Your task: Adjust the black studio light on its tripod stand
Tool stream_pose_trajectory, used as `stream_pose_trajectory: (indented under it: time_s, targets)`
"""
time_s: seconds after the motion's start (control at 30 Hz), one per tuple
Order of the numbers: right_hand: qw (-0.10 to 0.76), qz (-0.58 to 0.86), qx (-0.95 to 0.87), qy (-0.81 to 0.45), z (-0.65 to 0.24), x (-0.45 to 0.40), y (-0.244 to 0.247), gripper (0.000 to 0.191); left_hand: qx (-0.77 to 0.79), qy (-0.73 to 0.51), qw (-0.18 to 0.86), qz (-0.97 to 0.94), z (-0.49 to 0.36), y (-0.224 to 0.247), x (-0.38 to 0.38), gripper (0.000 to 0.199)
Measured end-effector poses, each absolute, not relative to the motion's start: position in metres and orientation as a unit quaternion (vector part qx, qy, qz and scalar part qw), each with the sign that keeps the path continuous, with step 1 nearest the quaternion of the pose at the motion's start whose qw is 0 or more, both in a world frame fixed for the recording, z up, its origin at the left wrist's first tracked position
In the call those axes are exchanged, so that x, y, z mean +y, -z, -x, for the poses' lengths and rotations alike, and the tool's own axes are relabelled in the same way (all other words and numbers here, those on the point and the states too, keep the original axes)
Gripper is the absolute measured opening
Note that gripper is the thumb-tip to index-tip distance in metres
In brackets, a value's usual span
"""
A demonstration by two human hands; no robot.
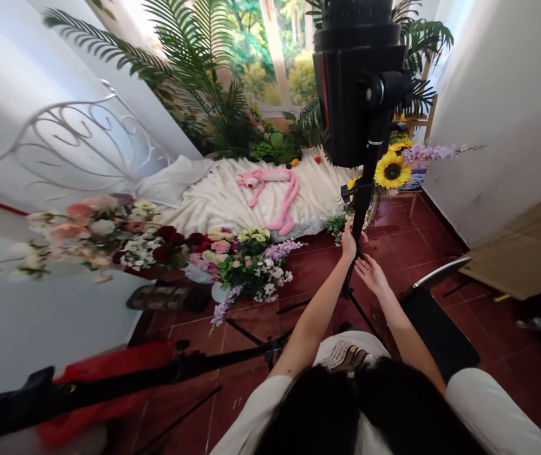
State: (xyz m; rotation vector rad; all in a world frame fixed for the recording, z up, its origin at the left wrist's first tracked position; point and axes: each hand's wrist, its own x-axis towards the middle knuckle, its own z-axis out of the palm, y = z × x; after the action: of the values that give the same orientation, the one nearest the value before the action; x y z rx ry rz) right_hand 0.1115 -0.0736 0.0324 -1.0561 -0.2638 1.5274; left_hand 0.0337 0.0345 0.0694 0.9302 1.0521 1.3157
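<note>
Head view: black light stand (363,189) sits at 12 o'clock, left hand (349,244) against its pole, grip hard to tell, right hand (371,275) open and spread just beside it.

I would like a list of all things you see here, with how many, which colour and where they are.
studio light: one, black, top centre
light stand: one, black, under the light
plush pink panther: one, pink, on the blanket
fluffy blanket: one, white, centre
sunflowers: at least two, yellow, right of the stand
flower arrangements: two, mixed colours, left of the stand
palm plants: several, green, behind the blanket
scrollwork headboard: one, white, left
red cloth: one, red, bottom left
floor tiles: many, dark red, floor
left hand: one, at the stand's pole
right hand: one, open, beside the pole
</note>
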Motion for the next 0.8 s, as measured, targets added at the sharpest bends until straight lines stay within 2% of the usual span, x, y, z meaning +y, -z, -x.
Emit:
stream_pose_trajectory:
  time_s: [0.1, 0.3, 0.6, 0.8]
  targets:
    - [0.591, 0.463, -0.112, -0.651, -0.113, -0.068, -0.034, 0.018, 0.425, -0.543, 0.609, -0.392, -0.033, -0.075, 0.029, 0.075]
    - [0.588, 0.451, -0.101, -0.664, -0.114, -0.065, -0.035, 0.016, 0.445, -0.553, 0.59, -0.384, -0.033, -0.081, 0.027, 0.068]
    - [0.558, 0.467, -0.095, -0.679, -0.124, -0.06, -0.046, 0.018, 0.433, -0.563, 0.587, -0.389, -0.035, -0.073, 0.028, 0.071]
    - [0.56, 0.491, -0.159, -0.648, -0.126, -0.058, -0.046, 0.035, 0.448, -0.575, 0.589, -0.349, -0.041, -0.07, 0.034, 0.066]
